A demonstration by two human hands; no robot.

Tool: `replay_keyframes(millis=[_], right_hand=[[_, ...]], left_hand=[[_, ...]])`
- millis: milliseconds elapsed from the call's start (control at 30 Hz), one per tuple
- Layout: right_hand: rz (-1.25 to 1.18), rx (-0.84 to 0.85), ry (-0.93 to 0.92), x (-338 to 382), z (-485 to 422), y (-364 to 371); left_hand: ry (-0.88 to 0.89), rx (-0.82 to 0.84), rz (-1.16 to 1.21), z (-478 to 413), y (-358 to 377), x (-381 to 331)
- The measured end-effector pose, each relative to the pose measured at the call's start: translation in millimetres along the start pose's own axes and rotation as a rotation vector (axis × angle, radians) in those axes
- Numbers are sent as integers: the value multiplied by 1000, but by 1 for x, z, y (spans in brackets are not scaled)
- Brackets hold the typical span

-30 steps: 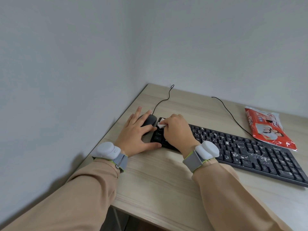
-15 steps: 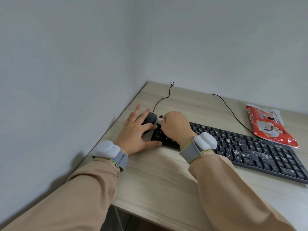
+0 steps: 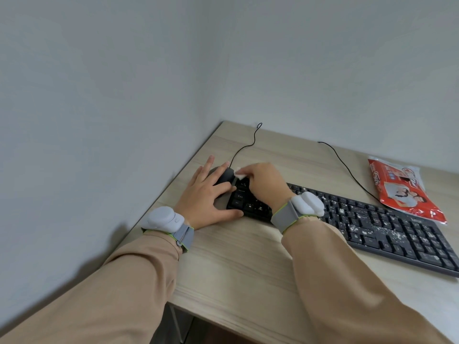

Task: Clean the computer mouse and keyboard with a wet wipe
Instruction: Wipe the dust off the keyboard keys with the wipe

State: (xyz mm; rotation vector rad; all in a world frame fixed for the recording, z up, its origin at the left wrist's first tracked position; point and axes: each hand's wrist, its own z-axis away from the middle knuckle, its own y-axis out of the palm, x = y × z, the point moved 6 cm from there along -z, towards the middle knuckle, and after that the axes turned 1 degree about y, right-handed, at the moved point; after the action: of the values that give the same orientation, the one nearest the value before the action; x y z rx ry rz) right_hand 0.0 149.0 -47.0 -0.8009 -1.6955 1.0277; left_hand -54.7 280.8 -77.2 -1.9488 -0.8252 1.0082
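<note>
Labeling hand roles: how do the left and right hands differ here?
Left hand lies open, fingers spread over the mouse; right hand is curled, pinching the wipe. Left hand rests on the mouse; right hand sits over the left end of the keyboard. Both wear grey wrist bands.

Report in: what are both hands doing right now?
Left hand flat on black computer mouse. Right hand pinches small white wet wipe at mouse's right side. Long black keyboard speckled white. Nothing in the way.
</note>
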Motion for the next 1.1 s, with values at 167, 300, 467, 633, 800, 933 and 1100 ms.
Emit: replay_keyframes(millis=[167,300,467,633,800,933,1100], right_hand=[[40,-21,63,-21,4,-2],[46,-74,207,-44,8,-13],[-55,-66,173,-29,-2,-4],[-98,-49,87,-9,-7,7],[-41,-2,58,-18,-1,3],[65,-13,165,-47,6,-12],[50,-61,239,-52,11,-13]], left_hand=[[29,-13,-35,1,1,-2],[35,-12,-54,0,2,-2],[49,-7,-54,-1,2,-3],[52,-2,-48,0,2,-5],[45,16,-67,2,3,-6],[33,24,-61,3,4,-7],[37,25,-54,3,4,-6]])
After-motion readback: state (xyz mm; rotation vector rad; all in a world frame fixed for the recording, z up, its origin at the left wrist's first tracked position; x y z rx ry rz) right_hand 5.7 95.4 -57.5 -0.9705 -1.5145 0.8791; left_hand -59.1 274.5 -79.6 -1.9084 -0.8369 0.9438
